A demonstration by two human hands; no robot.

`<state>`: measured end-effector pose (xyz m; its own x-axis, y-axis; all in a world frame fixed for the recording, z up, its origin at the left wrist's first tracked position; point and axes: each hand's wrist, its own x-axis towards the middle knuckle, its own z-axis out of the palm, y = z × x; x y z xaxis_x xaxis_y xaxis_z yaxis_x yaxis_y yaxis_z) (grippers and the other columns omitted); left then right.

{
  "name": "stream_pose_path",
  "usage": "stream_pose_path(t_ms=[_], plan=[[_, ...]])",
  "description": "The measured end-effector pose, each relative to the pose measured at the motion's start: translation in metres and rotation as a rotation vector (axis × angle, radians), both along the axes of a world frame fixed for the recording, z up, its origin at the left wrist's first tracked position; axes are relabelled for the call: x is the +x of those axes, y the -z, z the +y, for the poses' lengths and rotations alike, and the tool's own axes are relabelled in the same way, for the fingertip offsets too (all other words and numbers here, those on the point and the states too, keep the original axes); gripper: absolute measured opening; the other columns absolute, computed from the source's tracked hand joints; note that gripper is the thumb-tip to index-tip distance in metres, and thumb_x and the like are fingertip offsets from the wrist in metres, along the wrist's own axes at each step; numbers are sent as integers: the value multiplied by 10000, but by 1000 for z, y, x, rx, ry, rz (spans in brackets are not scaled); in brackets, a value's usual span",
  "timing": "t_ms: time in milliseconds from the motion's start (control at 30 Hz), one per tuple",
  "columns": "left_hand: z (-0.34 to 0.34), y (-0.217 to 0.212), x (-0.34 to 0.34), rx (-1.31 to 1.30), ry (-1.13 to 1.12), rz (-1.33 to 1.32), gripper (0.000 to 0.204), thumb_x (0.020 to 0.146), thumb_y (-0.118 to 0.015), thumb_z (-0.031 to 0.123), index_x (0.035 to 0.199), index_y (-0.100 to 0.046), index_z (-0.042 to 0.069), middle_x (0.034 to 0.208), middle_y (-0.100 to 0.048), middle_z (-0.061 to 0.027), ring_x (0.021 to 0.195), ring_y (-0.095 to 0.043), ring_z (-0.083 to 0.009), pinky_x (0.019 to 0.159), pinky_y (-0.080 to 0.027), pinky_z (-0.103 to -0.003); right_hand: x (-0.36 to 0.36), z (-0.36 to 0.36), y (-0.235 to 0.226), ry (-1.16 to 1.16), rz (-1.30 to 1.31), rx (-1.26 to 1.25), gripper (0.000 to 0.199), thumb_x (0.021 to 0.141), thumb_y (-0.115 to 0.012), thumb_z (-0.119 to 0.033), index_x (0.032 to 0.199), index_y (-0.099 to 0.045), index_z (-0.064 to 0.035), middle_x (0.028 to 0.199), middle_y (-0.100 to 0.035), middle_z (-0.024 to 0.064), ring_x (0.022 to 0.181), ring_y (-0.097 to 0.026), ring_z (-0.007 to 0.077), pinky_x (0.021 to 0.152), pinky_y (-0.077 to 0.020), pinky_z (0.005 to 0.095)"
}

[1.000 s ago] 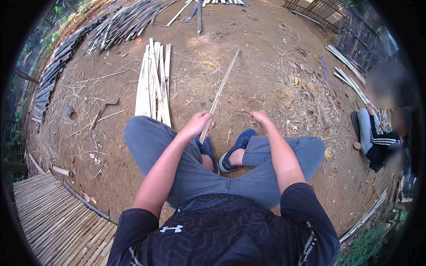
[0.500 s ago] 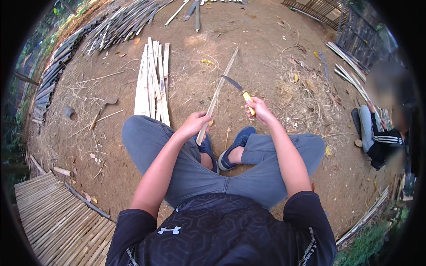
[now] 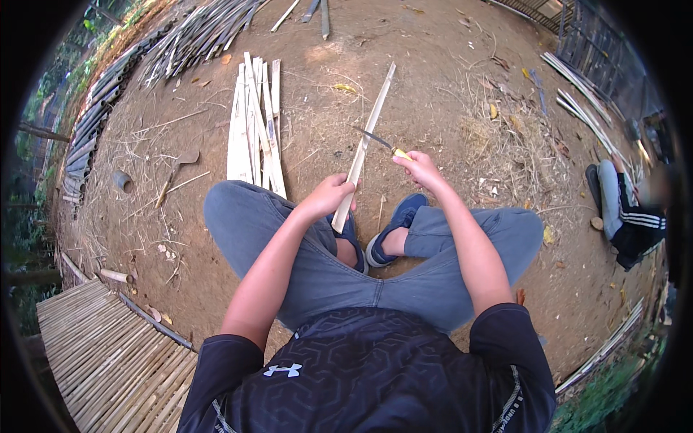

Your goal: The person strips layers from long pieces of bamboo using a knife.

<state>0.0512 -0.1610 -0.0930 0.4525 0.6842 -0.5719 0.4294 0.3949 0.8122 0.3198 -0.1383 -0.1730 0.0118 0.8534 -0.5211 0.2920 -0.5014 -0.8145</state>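
Probably for steadiness, the left hand (image 3: 333, 195) pinches the pale strip (image 3: 377, 108) low, leaving room above for the knife (image 3: 399, 153) (yellow-handled) the right hand (image 3: 421, 171) grips.

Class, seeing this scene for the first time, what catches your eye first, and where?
The yellow-handled knife in the right hand stands out, its blade appearing across the long pale strip in the left hand, mid-picture. A bundle of pale strips lies beyond the left knee; a slatted platform fills the lower left.
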Motion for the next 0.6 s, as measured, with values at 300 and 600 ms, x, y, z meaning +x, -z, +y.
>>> stream_pose_path(t_ms=[300, 600], plan=[[2, 14, -2, -10, -27, -94, 347, 963, -485, 225, 1203, -576, -8, 705, -627, -59, 583, -601, -156, 560, -494, -320, 3, 1, 2, -29, 52, -88, 427, 882, -665, -519, 889, -602, -97, 651, -442, -53, 450, -350, 56, 399, -263, 261], [1, 13, 0, 23, -16, -72, 346, 954, -464, 194, 1211, -576, -8, 714, -622, -56, 624, -602, -151, 591, -490, -316, 2, 2, 9, -15, 65, -111, 448, 877, -659, -540, 874, -590, -97, 671, -445, -43, 458, -343, 62, 401, -252, 260]])
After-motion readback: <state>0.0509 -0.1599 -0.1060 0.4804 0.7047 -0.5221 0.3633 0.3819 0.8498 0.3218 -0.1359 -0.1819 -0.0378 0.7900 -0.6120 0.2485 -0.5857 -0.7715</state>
